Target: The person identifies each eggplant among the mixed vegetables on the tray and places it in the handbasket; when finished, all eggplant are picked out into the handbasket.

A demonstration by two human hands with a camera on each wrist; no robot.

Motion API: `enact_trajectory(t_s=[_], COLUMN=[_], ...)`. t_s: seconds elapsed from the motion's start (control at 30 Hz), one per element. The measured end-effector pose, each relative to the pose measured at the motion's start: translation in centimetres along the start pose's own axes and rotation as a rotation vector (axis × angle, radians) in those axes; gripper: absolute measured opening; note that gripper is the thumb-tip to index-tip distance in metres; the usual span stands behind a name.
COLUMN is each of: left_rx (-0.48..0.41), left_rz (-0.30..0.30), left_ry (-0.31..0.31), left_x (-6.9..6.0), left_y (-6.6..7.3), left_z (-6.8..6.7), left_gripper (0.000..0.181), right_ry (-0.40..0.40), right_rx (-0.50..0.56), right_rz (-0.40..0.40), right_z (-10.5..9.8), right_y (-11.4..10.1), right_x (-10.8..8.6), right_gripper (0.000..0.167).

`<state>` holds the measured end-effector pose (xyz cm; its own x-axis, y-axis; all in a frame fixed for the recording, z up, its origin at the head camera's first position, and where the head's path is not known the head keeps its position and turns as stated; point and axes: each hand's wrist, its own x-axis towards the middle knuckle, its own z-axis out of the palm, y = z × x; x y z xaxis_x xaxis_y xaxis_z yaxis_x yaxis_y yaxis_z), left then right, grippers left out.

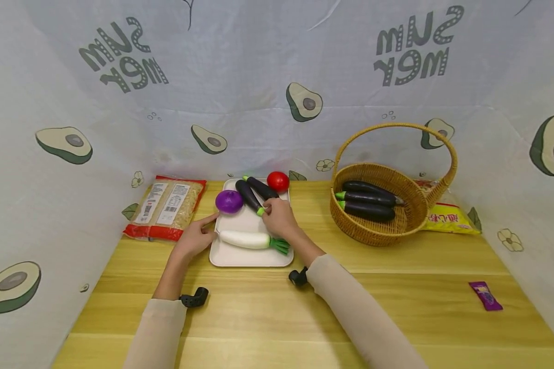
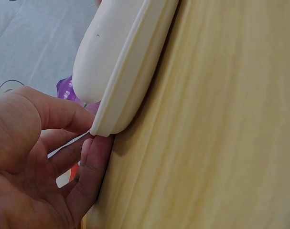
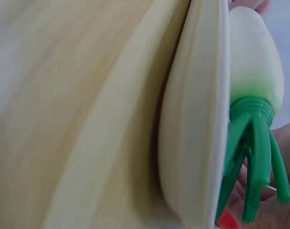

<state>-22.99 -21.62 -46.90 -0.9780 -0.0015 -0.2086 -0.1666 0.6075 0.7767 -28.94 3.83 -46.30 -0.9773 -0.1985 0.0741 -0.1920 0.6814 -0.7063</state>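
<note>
1. Your right hand [image 1: 280, 218] reaches over the tray's 3 o'clock edge, fingers bent at the lower ends of two eggplants. You cannot tell from these views whether it pinches one; the right wrist view hides the fingertips.
2. Before those fingers, the green-capped eggplant [image 1: 247, 196] slants from 12 o'clock toward the centre of the tray, its cap toward you. Just beside it, toward 1 o'clock, the second eggplant [image 1: 264, 189] has its cap at the far end, and your hand partly covers its near end.
3. Both lie in the white rectangular tray [image 1: 233, 224], set on the wooden table [image 1: 244, 318].
4. Your left hand [image 1: 195, 240] is at the tray's 9 o'clock edge. In the left wrist view, its thumb is on the rim and its fingers are below, pinching the tray.
5. Around the tray, the purple onion [image 1: 229, 202] sits at 11 o'clock, the red tomato [image 1: 278, 182] at 1, and the white radish [image 1: 244, 239] lies across 6, green leaves toward 4.
6. Farther out, the red-edged clear bag [image 1: 168, 207] lies at 9 o'clock. Toward 3 stands the handled wicker basket [image 1: 357, 231], holding three more eggplants [image 1: 369, 210], with the yellow packet [image 1: 450, 219] behind its right side.
7. At 4 o'clock, well apart, lies the small purple packet [image 1: 486, 295].
</note>
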Motion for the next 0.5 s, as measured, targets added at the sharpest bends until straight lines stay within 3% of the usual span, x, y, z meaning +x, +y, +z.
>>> enact_trajectory(t_s=[0.37, 0.5], left_rx=[0.000, -0.007], left_rz=[-0.009, -0.012], left_ry=[-0.006, -0.005], left_x=[-0.03, -0.07], left_y=[0.16, 0.23], left_z=[-0.05, 0.10], left_gripper=[0.067, 0.067], right_ry=[-0.017, -0.006], right_rx=[-0.001, -0.007], right_rz=[0.040, 0.030], right_z=[-0.20, 0.01], right_y=[0.10, 0.25], right_x=[-0.39, -0.29], right_gripper=[0.040, 0.036])
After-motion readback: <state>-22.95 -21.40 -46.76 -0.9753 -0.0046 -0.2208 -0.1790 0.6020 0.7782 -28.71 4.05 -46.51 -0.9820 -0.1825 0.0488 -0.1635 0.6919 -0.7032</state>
